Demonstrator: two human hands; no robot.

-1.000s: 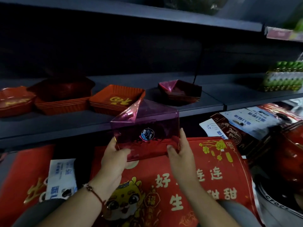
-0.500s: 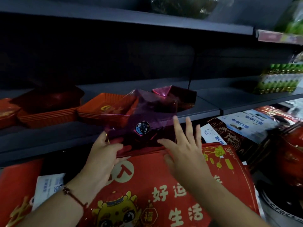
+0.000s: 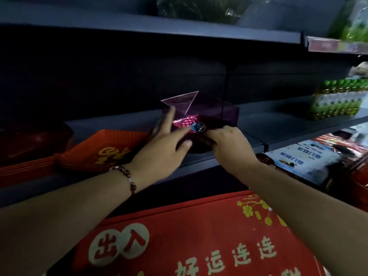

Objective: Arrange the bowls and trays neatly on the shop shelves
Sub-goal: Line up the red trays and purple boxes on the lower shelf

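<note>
Now both hands meet the purple tray (image 3: 215,112) on the shelf (image 3: 278,128): left hand (image 3: 165,148) flat against it, right hand (image 3: 229,142) pinching its near edge.

We're seeing a glossy see-through purple plastic bowl (image 3: 209,114), a ribbed orange plastic tray (image 3: 103,150), a matt grey shelf (image 3: 288,124), and a fuzzy red cloth mat (image 3: 199,236).

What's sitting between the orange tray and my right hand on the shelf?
In the head view, the left hand and the purple bowl lie between the orange tray and the right hand.
</note>
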